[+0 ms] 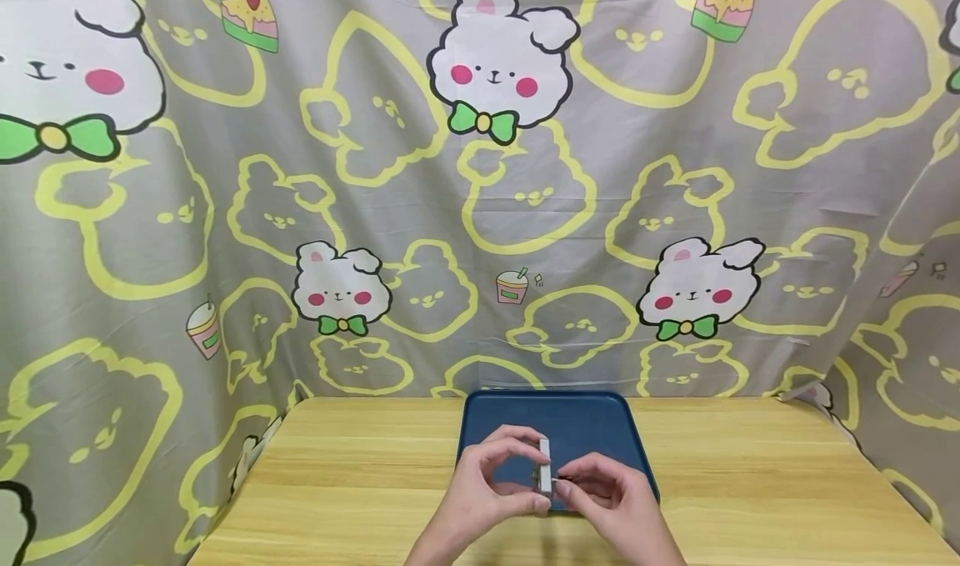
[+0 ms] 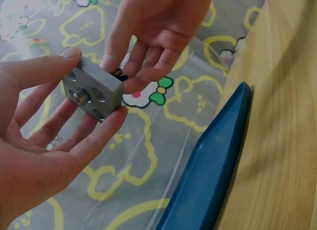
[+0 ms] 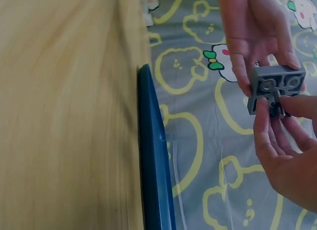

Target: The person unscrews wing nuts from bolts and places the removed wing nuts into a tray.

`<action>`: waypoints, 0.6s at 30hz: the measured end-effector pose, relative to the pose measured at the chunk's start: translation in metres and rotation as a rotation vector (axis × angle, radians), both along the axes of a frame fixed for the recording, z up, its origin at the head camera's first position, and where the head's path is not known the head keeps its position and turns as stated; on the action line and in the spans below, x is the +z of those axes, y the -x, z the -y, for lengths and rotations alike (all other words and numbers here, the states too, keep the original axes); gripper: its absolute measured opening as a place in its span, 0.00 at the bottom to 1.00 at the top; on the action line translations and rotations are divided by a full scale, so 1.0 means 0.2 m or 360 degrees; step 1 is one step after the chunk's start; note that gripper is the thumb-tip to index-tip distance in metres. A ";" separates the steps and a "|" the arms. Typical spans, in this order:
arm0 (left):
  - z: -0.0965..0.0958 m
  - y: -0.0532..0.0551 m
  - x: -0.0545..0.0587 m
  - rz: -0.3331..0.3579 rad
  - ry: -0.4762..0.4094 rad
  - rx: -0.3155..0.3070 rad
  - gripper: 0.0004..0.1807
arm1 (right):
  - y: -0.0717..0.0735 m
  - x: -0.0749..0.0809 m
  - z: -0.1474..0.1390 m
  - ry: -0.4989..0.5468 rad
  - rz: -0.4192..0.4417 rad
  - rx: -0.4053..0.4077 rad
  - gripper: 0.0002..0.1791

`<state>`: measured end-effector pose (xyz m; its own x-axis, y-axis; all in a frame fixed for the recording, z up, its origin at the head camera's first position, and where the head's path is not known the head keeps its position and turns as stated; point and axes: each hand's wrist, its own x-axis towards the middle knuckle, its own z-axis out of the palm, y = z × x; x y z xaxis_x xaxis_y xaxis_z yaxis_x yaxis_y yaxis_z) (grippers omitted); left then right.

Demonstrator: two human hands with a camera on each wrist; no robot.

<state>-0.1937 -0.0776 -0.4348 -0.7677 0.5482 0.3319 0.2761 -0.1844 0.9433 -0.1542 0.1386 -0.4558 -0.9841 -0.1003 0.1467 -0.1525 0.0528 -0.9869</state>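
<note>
My left hand (image 1: 483,487) grips a small grey rectangular block (image 2: 101,86) by its edges, thumb on one side and fingertips on the other. Several round holes open in the face seen in the left wrist view, and a round metal bolt end (image 2: 81,97) sits among them. On the opposite face, a thin shaft (image 3: 276,97) stands out from the block's recessed underside. My right hand (image 1: 618,495) pinches a small dark piece (image 2: 119,73) at that shaft; the fingertips partly hide it, so its kind is unclear. Both hands are held up over the tray's front part.
A dark blue tray (image 1: 551,412) with a raised rim lies on the wood-grain table (image 1: 360,466). Behind and at both sides hangs a grey curtain (image 1: 420,216) printed with white cartoon animals and yellow outlines.
</note>
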 end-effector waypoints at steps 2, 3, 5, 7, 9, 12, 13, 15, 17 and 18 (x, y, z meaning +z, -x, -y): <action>0.00 0.00 0.00 0.0005 0.0003 0.0012 0.20 | -0.01 0.00 0.02 -0.0095 -0.0105 -0.0081 0.11; 0.00 0.01 0.00 0.0007 0.0005 0.0018 0.20 | -0.02 -0.01 0.02 -0.0131 -0.0162 -0.0116 0.09; 0.00 0.01 0.00 0.0007 0.0006 0.0028 0.20 | -0.02 -0.02 0.04 -0.0196 -0.0306 -0.0178 0.08; 0.01 0.01 0.00 0.0009 0.0002 0.0032 0.20 | -0.02 -0.03 0.04 -0.0241 -0.0505 -0.0217 0.11; 0.01 0.02 0.00 0.0015 -0.0007 0.0033 0.20 | -0.01 -0.05 0.05 -0.0305 -0.0762 -0.0236 0.15; 0.01 0.02 0.00 0.0026 -0.0019 0.0035 0.21 | 0.00 -0.07 0.05 -0.0434 -0.1129 -0.0268 0.20; 0.01 0.02 0.00 0.0031 -0.0023 0.0034 0.22 | 0.00 -0.07 0.05 -0.0480 -0.1220 -0.0285 0.21; 0.01 0.02 0.00 0.0041 -0.0027 0.0036 0.22 | 0.00 -0.08 0.06 -0.0544 -0.1330 -0.0312 0.22; 0.01 0.02 0.00 0.0047 -0.0028 0.0038 0.23 | 0.00 -0.09 0.06 -0.0569 -0.1351 -0.0318 0.22; 0.01 0.02 0.00 0.0050 -0.0028 0.0037 0.23 | 0.00 -0.09 0.06 -0.0576 -0.1353 -0.0320 0.23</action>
